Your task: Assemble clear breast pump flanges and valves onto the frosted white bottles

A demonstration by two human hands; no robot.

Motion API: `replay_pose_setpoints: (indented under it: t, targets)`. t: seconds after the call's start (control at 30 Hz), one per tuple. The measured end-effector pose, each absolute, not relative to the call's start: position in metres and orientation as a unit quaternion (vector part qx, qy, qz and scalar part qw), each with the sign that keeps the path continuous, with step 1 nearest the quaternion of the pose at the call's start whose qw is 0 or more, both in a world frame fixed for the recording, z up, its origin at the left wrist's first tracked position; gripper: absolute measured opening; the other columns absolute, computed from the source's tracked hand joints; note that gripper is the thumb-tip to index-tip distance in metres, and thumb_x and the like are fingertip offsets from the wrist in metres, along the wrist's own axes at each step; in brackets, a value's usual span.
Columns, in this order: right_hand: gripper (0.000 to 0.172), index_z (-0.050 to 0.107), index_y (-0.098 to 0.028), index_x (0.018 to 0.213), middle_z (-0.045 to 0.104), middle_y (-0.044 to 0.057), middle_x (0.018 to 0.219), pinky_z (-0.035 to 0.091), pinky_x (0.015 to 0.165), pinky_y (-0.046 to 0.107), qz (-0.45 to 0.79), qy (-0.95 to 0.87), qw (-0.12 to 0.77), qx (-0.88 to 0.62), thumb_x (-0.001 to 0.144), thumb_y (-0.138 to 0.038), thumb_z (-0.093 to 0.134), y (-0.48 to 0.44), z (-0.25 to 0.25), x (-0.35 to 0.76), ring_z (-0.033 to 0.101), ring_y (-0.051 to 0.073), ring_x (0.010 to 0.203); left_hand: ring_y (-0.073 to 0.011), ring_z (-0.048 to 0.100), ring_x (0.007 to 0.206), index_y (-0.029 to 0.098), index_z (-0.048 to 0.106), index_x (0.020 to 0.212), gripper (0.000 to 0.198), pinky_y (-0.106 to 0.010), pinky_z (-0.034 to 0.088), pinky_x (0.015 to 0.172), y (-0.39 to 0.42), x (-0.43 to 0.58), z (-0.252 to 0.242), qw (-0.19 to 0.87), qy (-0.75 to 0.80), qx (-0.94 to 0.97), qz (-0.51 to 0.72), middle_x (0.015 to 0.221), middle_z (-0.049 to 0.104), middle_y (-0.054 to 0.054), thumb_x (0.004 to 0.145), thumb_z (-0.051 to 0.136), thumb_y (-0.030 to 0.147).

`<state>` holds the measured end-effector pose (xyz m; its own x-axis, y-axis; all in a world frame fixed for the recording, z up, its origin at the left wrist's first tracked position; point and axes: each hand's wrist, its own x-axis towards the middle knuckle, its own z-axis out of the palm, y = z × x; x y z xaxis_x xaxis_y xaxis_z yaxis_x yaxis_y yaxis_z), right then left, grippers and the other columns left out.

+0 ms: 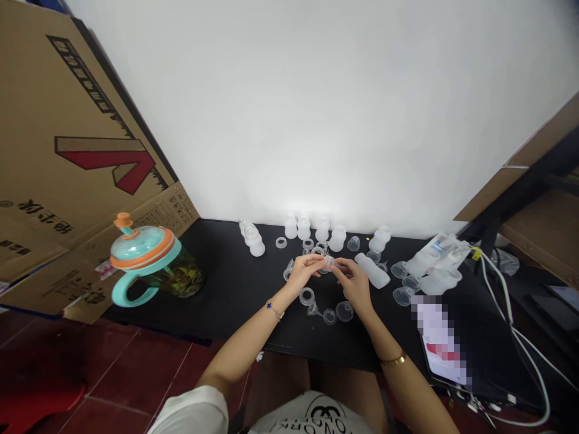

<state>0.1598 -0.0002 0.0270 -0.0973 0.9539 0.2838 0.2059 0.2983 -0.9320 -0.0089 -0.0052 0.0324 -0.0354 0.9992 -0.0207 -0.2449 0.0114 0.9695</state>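
Head view, and we're right over the black table (217,289): the left hand (307,271) and right hand (353,284) are together, fingertips clamped on a small clear plastic piece (327,263) held just above the tabletop! Clear rings (306,296) and a clear cup (344,311) lie just below, frosted silicone bottles (322,229) lined up behind

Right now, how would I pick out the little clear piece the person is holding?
Start at the black table below the white wall. Near its middle, the left hand and right hand meet over a small clear piece, held at the fingertips. The clear rings and cups around it lie on the table; only this one is held.
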Motion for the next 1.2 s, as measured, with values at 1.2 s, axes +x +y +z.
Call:
replay_pose_setpoints:
  t: [1.2]
  targets:
    - [0.044, 0.074, -0.019, 0.096, 0.075, 0.009, 0.091, 0.05, 0.059, 0.032, 0.332, -0.637, 0.508, -0.475, 0.081, -0.06, 0.068, -0.0028, 0.0333, 0.1608, 0.063, 0.02, 0.066, -0.0232, 0.071, 0.085, 0.015, 0.077, 0.097, 0.04, -0.023, 0.05, 0.057, -0.0102, -0.0087, 0.0363, 0.55, 0.434, 0.495, 0.513, 0.093, 0.078, -0.011, 0.069, 0.083, 0.043]
